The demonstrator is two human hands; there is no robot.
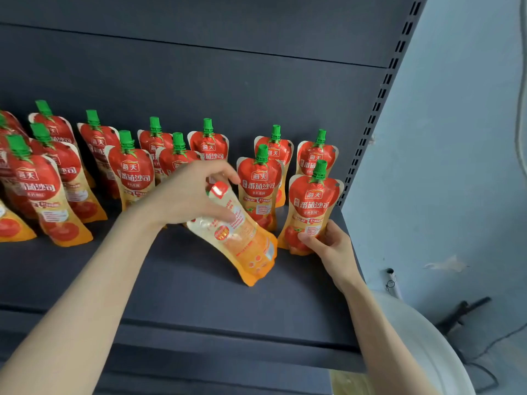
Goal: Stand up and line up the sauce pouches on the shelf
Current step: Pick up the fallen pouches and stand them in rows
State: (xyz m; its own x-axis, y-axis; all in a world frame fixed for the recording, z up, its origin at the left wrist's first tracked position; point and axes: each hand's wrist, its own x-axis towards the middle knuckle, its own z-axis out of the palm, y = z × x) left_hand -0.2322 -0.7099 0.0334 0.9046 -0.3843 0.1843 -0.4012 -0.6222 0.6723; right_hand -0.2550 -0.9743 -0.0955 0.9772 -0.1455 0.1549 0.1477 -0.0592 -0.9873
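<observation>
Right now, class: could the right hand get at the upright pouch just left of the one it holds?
Probably not yet. The right hand grips the front right pouch, and the tilted pouch held by the left hand covers the lower part of that upright pouch. Only its top is free.

On the right front pouch (pixel 312 206), gripped low by your right hand (pixel 328 243), you can read the brand 海天 in a white badge on the red field. Beneath it, 番茄沙司 stands in big white characters, with a small line, 非转基因, under that. The same 海天 and 番茄沙司 show on the neighbouring pouch (pixel 259 189), the middle front pouch (pixel 131 175) and the left front pouch (pixel 34 183). The tilted pouch (pixel 239 238) in your left hand (pixel 194 192) turns its back to you; its fine print is too small to read.
</observation>
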